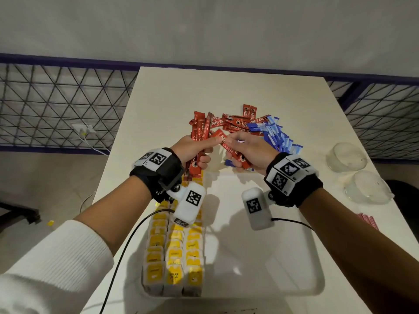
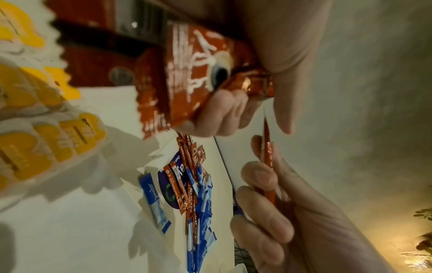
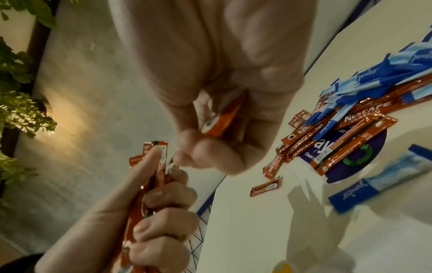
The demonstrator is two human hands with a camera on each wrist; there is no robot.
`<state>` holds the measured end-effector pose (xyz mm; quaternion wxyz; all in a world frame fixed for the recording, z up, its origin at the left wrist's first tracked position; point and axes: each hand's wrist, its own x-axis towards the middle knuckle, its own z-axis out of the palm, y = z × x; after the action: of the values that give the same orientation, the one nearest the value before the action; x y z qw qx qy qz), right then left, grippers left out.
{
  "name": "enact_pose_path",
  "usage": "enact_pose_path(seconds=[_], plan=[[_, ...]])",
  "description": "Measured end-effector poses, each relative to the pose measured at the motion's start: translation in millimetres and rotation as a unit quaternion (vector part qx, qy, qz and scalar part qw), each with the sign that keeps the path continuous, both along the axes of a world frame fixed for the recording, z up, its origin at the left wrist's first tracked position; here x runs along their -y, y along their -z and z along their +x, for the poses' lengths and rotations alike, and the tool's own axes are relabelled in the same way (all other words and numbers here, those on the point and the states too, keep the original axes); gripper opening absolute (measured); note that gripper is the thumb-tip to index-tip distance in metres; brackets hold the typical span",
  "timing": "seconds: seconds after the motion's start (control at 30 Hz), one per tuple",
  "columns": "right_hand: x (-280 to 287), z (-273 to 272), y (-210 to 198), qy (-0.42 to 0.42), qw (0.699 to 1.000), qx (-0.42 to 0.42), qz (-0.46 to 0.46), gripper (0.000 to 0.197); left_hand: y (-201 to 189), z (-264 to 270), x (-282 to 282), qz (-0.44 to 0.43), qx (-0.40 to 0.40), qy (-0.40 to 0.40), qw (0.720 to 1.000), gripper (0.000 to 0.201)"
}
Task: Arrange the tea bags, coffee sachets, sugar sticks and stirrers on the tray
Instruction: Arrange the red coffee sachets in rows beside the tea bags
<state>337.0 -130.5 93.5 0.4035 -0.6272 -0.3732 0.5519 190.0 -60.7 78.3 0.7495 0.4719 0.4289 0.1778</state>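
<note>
While we look down from the head camera, the broadest thing before us is the smooth, pale rectangular table (image 1: 158, 105), matte and cream-coloured. On its near part lies the white tray (image 1: 260, 257), a glossy rounded rectangle with a low rim. Along the tray's left side stand the tea bags (image 1: 173, 252), papery envelopes with yellow labels, packed upright in three tight rows.

Beyond the tray, on the bare tabletop, we see a loose heap of coffee sachets (image 1: 238, 123), slim red foil sticks with crimped ends, lying crosswise over one another. Touching them on the right is a pile of sugar sticks (image 1: 276, 134), flat blue and pale-blue paper strips. At the table's right edge sit two clear, domed glass cups (image 1: 347, 156), and nearer us a few pink-striped sticks (image 1: 368, 220) show at the edge; whether these are the stirrers we cannot tell.

Our left hand (image 1: 192, 152) is clenched round a bundle of red sachets (image 1: 198, 141), held upright above the tray's far edge, thumb lying along the foil. Our right hand (image 1: 249, 152) grasps a single red sachet (image 1: 231, 148) slanting across the palm, its upper end meeting the left thumb. One stray blue stick (image 3: 374, 184) lies apart near the tray.
</note>
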Motion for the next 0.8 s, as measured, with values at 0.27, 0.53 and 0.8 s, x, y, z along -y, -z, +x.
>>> enact_pose_path(seconds=[0.27,0.53,0.8], plan=[[-3,11,8,-0.073,0.996,0.024,-0.034,0.006,3,-4,0,-0.002,-0.025,-0.050,0.998,0.025],[4,45,26,-0.008,0.999,-0.013,-0.046,0.013,17,-12,5,-0.015,-0.097,-0.061,0.993,0.025],[17,45,68,-0.037,0.977,0.011,-0.208,0.018,17,-18,6,-0.032,-0.123,-0.056,0.990,0.023]])
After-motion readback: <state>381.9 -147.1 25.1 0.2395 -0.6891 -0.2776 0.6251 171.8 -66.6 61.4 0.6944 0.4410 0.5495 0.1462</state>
